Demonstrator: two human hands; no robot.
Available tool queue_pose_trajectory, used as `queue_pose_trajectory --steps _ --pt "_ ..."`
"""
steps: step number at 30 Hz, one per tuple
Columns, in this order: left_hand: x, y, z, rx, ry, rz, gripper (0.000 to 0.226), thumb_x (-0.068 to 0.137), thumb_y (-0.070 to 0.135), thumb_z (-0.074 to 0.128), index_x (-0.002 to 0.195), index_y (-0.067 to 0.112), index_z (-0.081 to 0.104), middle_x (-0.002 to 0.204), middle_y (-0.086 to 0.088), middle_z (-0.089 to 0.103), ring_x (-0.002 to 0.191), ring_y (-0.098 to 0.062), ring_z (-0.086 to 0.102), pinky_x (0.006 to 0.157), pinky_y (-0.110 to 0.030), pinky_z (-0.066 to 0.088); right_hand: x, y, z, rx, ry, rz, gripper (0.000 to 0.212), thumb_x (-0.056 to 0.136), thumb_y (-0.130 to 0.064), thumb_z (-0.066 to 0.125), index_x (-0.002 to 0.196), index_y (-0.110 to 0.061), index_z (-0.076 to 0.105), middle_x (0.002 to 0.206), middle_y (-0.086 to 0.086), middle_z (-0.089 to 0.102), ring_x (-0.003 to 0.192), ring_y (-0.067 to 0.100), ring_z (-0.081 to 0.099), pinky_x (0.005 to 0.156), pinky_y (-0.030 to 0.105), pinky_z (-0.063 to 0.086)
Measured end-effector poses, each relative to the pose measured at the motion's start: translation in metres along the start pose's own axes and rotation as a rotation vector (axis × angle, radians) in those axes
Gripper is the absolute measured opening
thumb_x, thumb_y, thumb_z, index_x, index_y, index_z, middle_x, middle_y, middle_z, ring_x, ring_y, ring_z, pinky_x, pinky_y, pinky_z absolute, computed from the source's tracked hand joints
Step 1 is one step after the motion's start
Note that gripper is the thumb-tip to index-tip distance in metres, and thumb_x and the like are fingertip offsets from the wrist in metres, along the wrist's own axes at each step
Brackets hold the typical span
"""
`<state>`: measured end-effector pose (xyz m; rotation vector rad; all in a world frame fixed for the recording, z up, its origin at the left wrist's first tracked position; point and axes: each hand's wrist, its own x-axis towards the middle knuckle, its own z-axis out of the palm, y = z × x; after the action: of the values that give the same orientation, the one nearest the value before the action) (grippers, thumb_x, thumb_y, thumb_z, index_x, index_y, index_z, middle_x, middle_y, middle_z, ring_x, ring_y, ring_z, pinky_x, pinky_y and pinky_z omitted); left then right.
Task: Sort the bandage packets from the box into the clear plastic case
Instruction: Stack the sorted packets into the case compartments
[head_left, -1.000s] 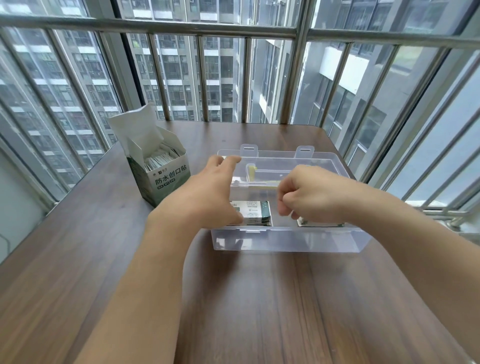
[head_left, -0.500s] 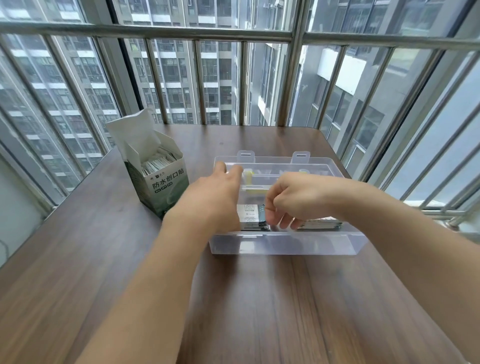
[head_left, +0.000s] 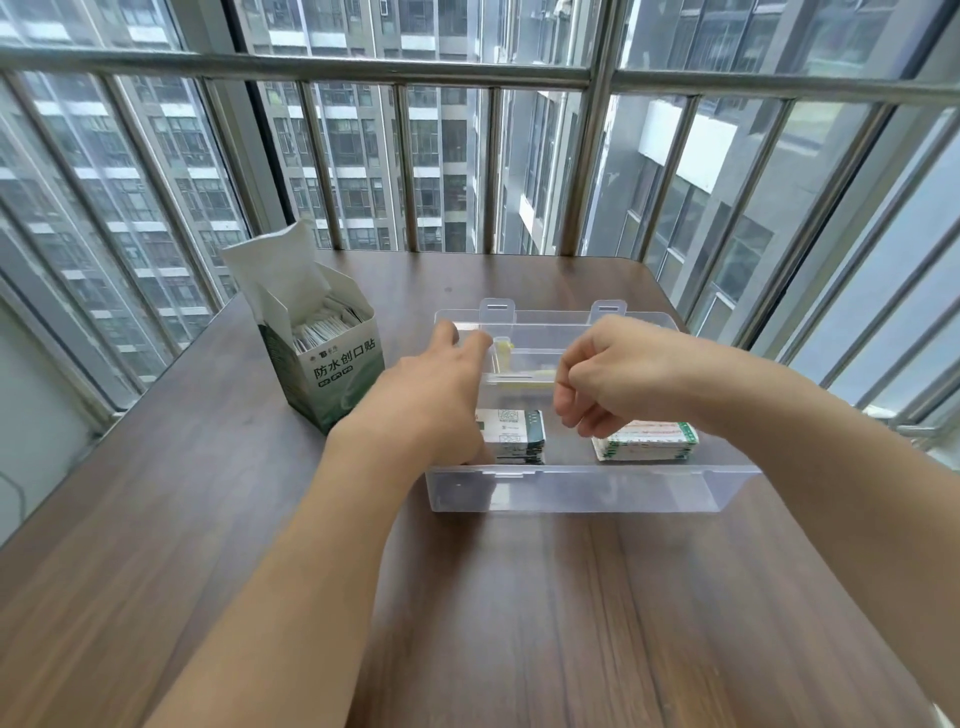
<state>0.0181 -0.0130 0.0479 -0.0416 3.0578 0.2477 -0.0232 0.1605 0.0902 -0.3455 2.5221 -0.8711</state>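
Fingers of the right hand (head_left: 613, 379) curl loosely, holding nothing visible, above the clear plastic case (head_left: 576, 491) near the table's far edge. The left hand (head_left: 431, 400) lies flat beside a packet stack (head_left: 514, 435); a careless withdrawal could topple it. The box (head_left: 332, 364), near the table's far left corner, holds more packets.

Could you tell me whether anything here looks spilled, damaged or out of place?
Nothing stands out. The box stands upright on the table with packets inside, and two neat stacks lie in the clear case. No packets lie loose on the table.
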Motion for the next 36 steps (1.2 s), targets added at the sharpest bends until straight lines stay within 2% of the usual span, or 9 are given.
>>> queue_pose_trajectory --steps 4,7,11,15,18,26,30,33,36 --pt "-0.003 -0.004 -0.011 -0.105 -0.026 0.001 0.107 0.07 0.047 0.086 0.152 0.031 0.019 0.151 0.003 0.022 0.122 -0.034 0.054 0.099 -0.047 0.049 -0.002 -0.003 -0.009 0.016 0.036 -0.012 0.031 0.088 0.003 0.044 0.074 -0.003 0.07 0.082 0.018 0.076 0.077 0.028 0.074 0.065 0.029 0.061" --pt "-0.005 -0.005 -0.016 -0.186 -0.008 0.015 0.107 0.071 0.057 0.081 0.154 0.031 0.018 0.152 0.006 0.024 0.129 -0.028 0.049 0.105 -0.041 0.044 -0.003 -0.007 -0.012 0.018 0.037 -0.021 0.033 0.089 0.005 0.041 0.075 -0.002 0.07 0.082 0.018 0.075 0.08 0.03 0.074 0.065 0.029 0.062" --pt "-0.004 -0.004 -0.02 -0.226 0.032 -0.016 0.088 0.084 0.068 0.06 0.154 0.031 0.022 0.155 0.006 0.027 0.133 -0.026 0.047 0.104 -0.034 0.038 -0.004 -0.012 -0.013 0.009 0.053 -0.025 0.034 0.09 0.003 0.039 0.078 -0.002 0.07 0.084 0.018 0.076 0.077 0.029 0.073 0.069 0.032 0.062" --pt "0.001 -0.005 -0.02 -0.265 0.05 -0.017 0.064 0.099 0.062 0.034 0.153 0.029 0.028 0.157 0.002 0.03 0.133 -0.026 0.048 0.105 -0.036 0.036 -0.003 -0.013 -0.017 -0.022 0.091 -0.032 0.034 0.092 -0.001 0.041 0.08 -0.002 0.073 0.081 0.013 0.076 0.08 0.029 0.075 0.07 0.034 0.062" --pt "0.003 -0.006 -0.02 -0.302 0.045 -0.028 0.059 0.102 0.059 0.025 0.152 0.028 0.032 0.156 0.001 0.033 0.137 -0.026 0.044 0.108 -0.037 0.033 -0.004 -0.014 -0.02 -0.03 0.1 -0.039 0.033 0.092 -0.001 0.041 0.083 -0.001 0.073 0.082 0.014 0.076 0.079 0.03 0.075 0.071 0.035 0.061" --pt "-0.013 -0.02 -0.033 -0.322 0.141 -0.005 0.057 0.102 0.057 0.026 0.151 0.029 0.033 0.153 0.004 0.036 0.136 -0.021 0.044 0.114 -0.039 0.032 -0.007 -0.025 -0.019 -0.035 0.105 -0.077 0.032 0.092 0.0 0.043 0.082 -0.003 0.073 0.086 0.015 0.076 0.072 0.025 0.071 0.083 0.045 0.061" --pt "-0.02 -0.033 -0.037 -0.369 0.218 0.028 0.053 0.101 0.054 0.032 0.146 0.028 0.041 0.147 0.006 0.043 0.131 -0.014 0.046 0.11 -0.031 0.034 -0.005 -0.033 -0.017 -0.08 0.116 -0.104 0.032 0.093 -0.004 0.045 0.082 -0.006 0.074 0.082 0.009 0.076 0.081 0.024 0.075 0.081 0.04 0.061" --pt "-0.031 -0.041 -0.037 -0.498 0.502 0.087 0.041 0.099 0.05 0.045 0.132 0.027 0.057 0.131 0.01 0.057 0.105 -0.004 0.058 0.091 -0.026 0.049 0.0 -0.038 -0.021 -0.111 0.142 -0.159 0.03 0.093 -0.007 0.047 0.08 -0.008 0.075 0.08 0.005 0.076 0.082 0.023 0.074 0.073 0.033 0.06" --pt "-0.05 -0.059 -0.038 -0.625 1.052 0.078 0.029 0.09 0.036 0.068 0.114 0.021 0.063 0.114 0.008 0.062 0.102 -0.006 0.06 0.078 -0.024 0.053 0.002 -0.054 -0.019 -0.12 0.2 -0.32 0.024 0.092 -0.012 0.057 0.078 -0.017 0.075 0.078 -0.004 0.076 0.08 0.014 0.073 0.08 0.035 0.06"
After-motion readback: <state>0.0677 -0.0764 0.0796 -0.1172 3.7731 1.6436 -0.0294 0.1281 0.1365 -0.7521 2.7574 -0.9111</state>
